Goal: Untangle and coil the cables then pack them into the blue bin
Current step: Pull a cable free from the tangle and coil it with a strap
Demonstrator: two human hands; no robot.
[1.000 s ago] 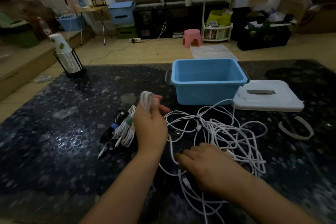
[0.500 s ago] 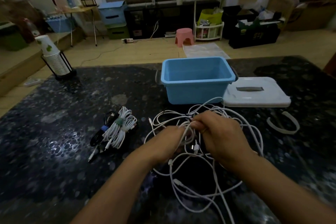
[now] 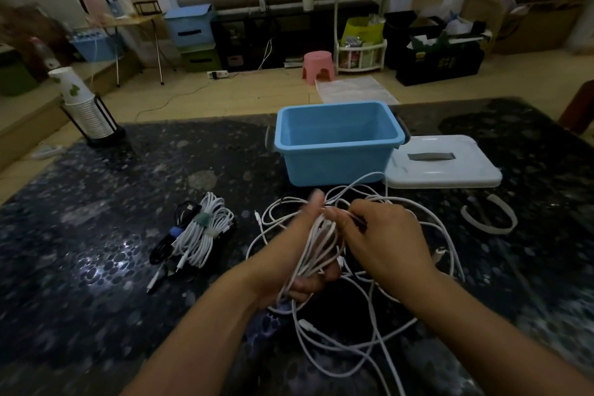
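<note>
A tangle of white cables (image 3: 369, 325) sprawls over the dark table in front of the blue bin (image 3: 337, 141), which stands open with nothing inside. My left hand (image 3: 289, 254) grips a bunch of white cable loops (image 3: 321, 244) across its palm, thumb up. My right hand (image 3: 382, 235) pinches a strand at the top of that bunch, just right of the left thumb. To the left lies a coiled white cable bundle (image 3: 205, 231) bound with ties, next to a black cable (image 3: 167, 244).
The bin's white lid (image 3: 440, 167) lies right of the bin. A white strap loop (image 3: 488, 219) sits further right. A stack of paper cups in a black holder (image 3: 86, 112) stands at the table's far left corner. Floor and furniture lie beyond the table edge.
My left hand turned palm up and now holds a gathered bunch of loops. My right hand shifted to the bunch's top. A second ago the left hand held a small coil near the bundle.
</note>
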